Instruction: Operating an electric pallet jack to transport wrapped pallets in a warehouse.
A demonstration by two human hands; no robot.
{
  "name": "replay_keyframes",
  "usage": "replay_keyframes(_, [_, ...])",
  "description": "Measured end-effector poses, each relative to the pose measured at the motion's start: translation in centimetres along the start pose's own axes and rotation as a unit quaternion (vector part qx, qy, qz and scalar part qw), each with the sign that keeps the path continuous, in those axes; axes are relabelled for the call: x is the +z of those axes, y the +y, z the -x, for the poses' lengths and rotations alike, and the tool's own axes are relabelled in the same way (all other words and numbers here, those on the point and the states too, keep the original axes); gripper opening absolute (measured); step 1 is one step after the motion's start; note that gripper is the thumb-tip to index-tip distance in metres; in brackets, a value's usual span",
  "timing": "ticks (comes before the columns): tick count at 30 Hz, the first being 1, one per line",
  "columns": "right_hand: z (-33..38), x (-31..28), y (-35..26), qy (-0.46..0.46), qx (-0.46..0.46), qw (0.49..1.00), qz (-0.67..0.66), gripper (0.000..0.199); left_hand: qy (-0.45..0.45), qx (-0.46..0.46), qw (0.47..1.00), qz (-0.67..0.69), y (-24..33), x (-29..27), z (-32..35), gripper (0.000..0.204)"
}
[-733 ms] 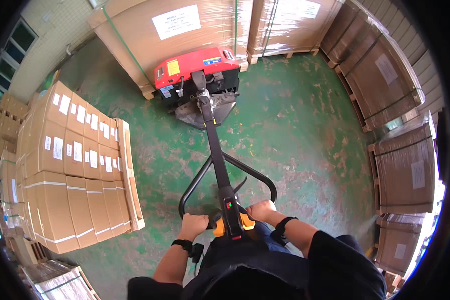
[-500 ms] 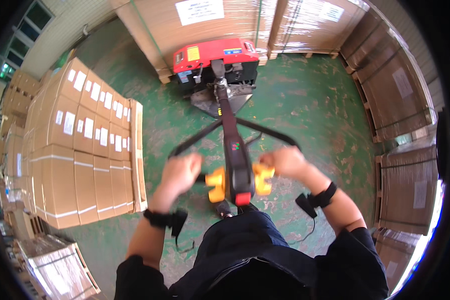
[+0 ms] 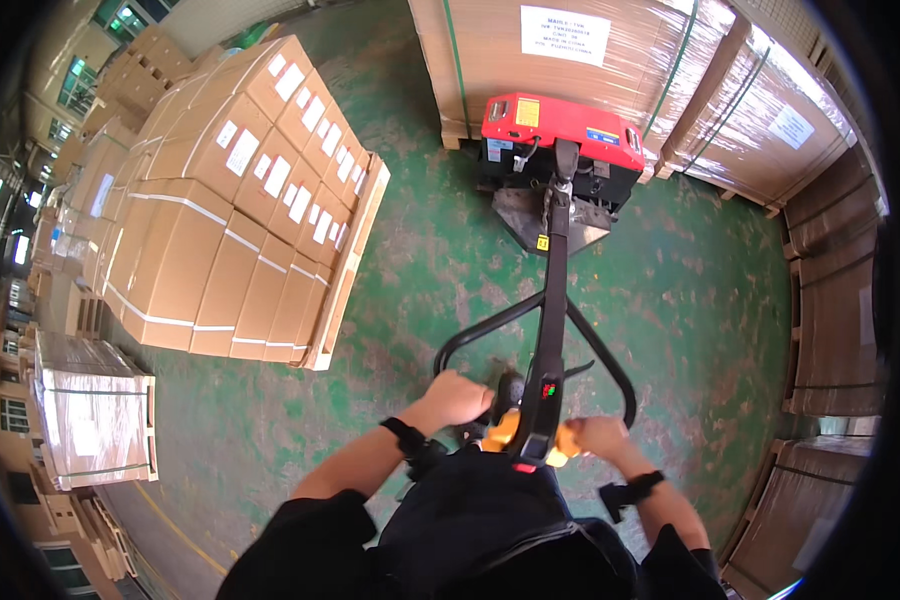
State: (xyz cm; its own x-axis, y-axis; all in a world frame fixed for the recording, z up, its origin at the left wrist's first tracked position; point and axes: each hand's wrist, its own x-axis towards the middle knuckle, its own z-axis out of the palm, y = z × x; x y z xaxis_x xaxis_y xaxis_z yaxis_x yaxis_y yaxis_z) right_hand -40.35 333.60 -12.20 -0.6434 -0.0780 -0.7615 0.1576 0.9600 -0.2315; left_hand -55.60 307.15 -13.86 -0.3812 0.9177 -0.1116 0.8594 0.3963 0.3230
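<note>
My left hand point(image 3: 458, 398) is closed round the left grip of the pallet truck's black tiller handle point(image 3: 550, 330). On the other side, my right hand point(image 3: 600, 438) wraps the right grip, beside a yellow thumb control point(image 3: 567, 440). The handle is tilted towards my body and its head is close to my waist. At the far end of the handle stands the red and black electric pallet truck point(image 3: 560, 130), right up by a large wrapped carton point(image 3: 610, 80) on a wooden pallet. Its forks are hidden.
To the left, strapped brown cartons point(image 3: 250, 210) are stacked on a wooden pallet point(image 3: 355, 270). Another wrapped pallet load point(image 3: 95, 410) stands farther left. Wrapped crates point(image 3: 840, 300) line the right side. The green floor point(image 3: 410, 220) is worn.
My view has turned left, so the truck and carton appear farther right. The handle and both hands have come closer to my body, still gripping.
</note>
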Motion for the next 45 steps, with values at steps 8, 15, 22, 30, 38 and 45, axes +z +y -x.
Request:
replay_keyframes(8, [4.5,-16.5,0.1,0.261,0.03,0.961,-0.085,0.032,0.234,-0.129,0.958,0.104,-1.9,-14.4,-8.9,0.017])
replay_keyframes(15, [-3.4,6.5,-0.8,0.052,0.115,0.992,-0.015,0.03,-0.089,-0.048,0.995,-0.022,0.9,4.9,1.6,0.02])
replay_keyframes(22, [5.3,-15.5,-0.3,0.05,0.05,0.969,-0.236,0.024,0.091,-0.09,0.986,0.112,-1.1,-11.7,-6.7,0.02])
replay_keyframes(30, [3.0,-8.5,-0.8,0.241,0.072,0.968,0.018,0.031,0.168,-0.046,0.982,0.076,-0.7,-9.5,-5.5,0.01])
replay_keyframes(38, [-2.3,6.9,-1.6,0.012,0.093,0.989,-0.111,0.036,-0.043,0.002,0.999,0.007,-0.3,7.2,2.2,0.02])
replay_keyframes(45, [6.3,-10.8,3.1,0.276,-0.119,0.915,-0.268,0.038,0.132,-0.059,0.985,0.092,-0.7,-11.7,-5.8,0.018])
